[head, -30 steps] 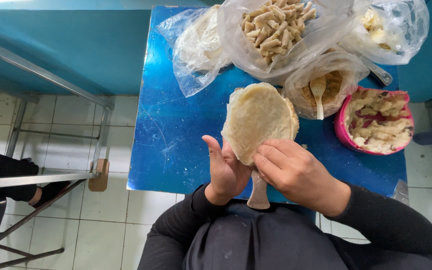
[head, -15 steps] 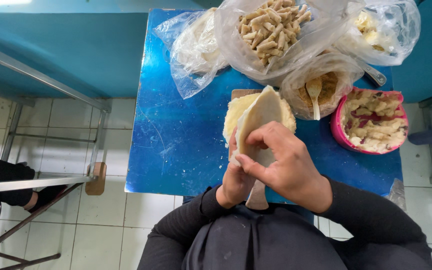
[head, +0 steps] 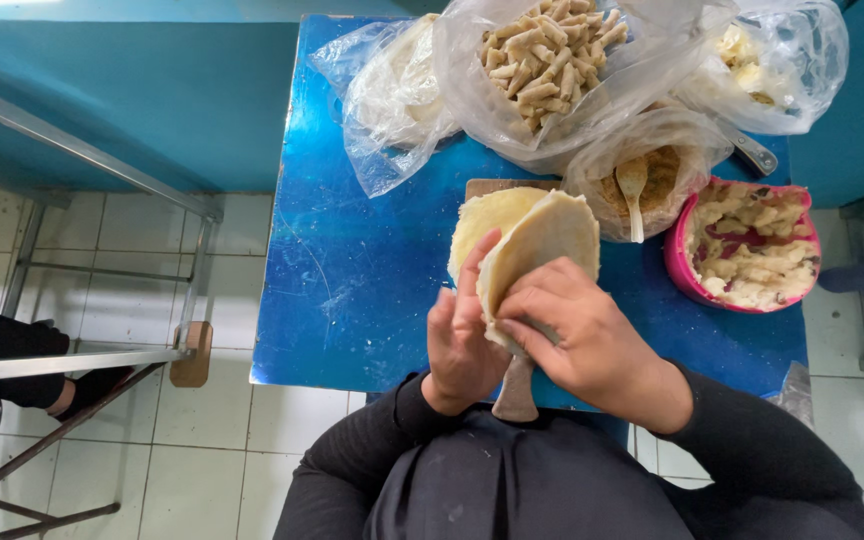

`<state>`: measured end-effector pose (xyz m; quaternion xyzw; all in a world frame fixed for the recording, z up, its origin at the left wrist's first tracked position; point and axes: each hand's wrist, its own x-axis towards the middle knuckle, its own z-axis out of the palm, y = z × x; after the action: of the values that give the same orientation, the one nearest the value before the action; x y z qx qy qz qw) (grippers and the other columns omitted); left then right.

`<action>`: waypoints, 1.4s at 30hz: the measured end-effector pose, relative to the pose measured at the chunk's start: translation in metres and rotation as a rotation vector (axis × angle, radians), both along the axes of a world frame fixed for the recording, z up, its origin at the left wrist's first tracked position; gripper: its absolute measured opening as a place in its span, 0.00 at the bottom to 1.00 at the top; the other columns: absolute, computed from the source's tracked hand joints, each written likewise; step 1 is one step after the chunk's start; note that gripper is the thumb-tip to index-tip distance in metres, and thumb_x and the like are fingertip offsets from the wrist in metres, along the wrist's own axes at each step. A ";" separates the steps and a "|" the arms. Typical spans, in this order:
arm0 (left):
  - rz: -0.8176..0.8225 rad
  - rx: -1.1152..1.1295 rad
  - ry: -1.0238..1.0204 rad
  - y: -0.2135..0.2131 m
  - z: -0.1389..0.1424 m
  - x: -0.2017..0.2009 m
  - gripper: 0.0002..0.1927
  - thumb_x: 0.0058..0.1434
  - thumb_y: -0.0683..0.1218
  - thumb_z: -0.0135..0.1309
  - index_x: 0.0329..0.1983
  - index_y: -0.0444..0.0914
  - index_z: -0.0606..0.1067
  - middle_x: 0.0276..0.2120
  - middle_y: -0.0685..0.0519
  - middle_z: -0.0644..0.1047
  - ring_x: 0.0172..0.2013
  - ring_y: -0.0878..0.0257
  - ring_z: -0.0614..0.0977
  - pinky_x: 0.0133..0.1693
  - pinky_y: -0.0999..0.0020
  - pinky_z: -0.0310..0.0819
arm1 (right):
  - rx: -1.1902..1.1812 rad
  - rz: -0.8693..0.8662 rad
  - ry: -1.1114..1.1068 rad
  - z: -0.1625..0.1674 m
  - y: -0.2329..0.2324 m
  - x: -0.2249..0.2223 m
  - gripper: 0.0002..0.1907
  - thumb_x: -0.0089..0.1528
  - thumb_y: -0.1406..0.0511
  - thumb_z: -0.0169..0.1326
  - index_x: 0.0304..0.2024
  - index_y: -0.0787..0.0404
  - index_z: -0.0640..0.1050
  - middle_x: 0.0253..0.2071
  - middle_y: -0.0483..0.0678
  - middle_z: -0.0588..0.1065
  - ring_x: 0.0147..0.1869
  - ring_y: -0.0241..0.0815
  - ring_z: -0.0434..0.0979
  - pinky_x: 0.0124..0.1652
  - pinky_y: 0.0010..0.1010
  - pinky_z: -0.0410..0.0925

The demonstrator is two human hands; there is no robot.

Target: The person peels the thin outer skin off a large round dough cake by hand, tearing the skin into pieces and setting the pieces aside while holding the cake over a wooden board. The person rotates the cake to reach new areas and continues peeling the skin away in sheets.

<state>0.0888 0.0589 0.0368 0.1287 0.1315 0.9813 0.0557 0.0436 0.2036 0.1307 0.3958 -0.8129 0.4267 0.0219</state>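
Observation:
A pale round dough sheet (head: 544,240) is half peeled up from a stack of the same sheets (head: 479,222) lying on a wooden paddle board, whose handle (head: 515,392) sticks out over the table's near edge. My left hand (head: 462,335) presses flat against the sheet's left side. From the right, my right hand (head: 580,335) pinches the sheet's lower edge. Both hands hold the sheet above the blue table (head: 352,270).
A clear bag of small rolled pieces (head: 552,50) sits at the back, with a bag of pale sheets (head: 397,95) to its left and another bag (head: 767,55) at the right. A spoon (head: 633,190) stands in a bagged filling. A pink bowl (head: 747,245) holds pale mash. A metal frame (head: 102,260) stands left.
The dough sheet lay flat on the stack; both hands have lifted and folded it upward, then drawn it slightly toward my body.

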 end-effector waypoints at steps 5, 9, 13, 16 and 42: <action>0.051 -0.370 -0.160 0.001 0.013 -0.005 0.36 0.75 0.57 0.37 0.79 0.34 0.50 0.74 0.44 0.60 0.73 0.54 0.62 0.72 0.58 0.53 | -0.023 -0.061 -0.082 -0.001 -0.001 0.000 0.07 0.60 0.67 0.62 0.39 0.61 0.79 0.39 0.50 0.78 0.44 0.52 0.78 0.44 0.37 0.70; 0.052 -0.420 -0.119 0.006 0.010 -0.002 0.38 0.75 0.58 0.35 0.81 0.33 0.47 0.72 0.44 0.61 0.71 0.54 0.64 0.73 0.60 0.53 | -0.065 -0.213 -0.312 -0.002 -0.004 0.002 0.11 0.59 0.64 0.64 0.38 0.62 0.77 0.34 0.49 0.78 0.36 0.44 0.81 0.37 0.32 0.72; 0.102 -0.528 -0.002 0.006 0.007 0.000 0.39 0.77 0.58 0.34 0.83 0.31 0.46 0.73 0.42 0.62 0.72 0.53 0.65 0.73 0.60 0.54 | -0.069 -0.253 -0.286 -0.002 -0.005 0.005 0.09 0.59 0.65 0.63 0.36 0.62 0.77 0.33 0.49 0.78 0.35 0.42 0.82 0.36 0.30 0.73; 0.151 -0.586 0.065 0.007 0.006 0.001 0.40 0.77 0.60 0.33 0.83 0.31 0.46 0.76 0.43 0.58 0.73 0.54 0.64 0.75 0.60 0.53 | -0.064 -0.272 -0.256 -0.002 -0.005 0.007 0.08 0.58 0.66 0.63 0.36 0.62 0.78 0.33 0.49 0.78 0.35 0.43 0.81 0.36 0.30 0.72; 0.268 -0.923 0.096 -0.003 0.015 0.004 0.34 0.79 0.54 0.38 0.79 0.27 0.53 0.75 0.42 0.61 0.70 0.55 0.65 0.72 0.63 0.55 | -0.083 -0.256 -0.227 -0.015 0.001 0.008 0.08 0.58 0.68 0.60 0.39 0.64 0.78 0.37 0.51 0.80 0.40 0.45 0.83 0.38 0.31 0.73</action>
<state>0.0929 0.0555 0.0514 0.1173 0.5713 0.8119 -0.0259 0.0516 0.2048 0.1156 0.2369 -0.8355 0.4958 0.0003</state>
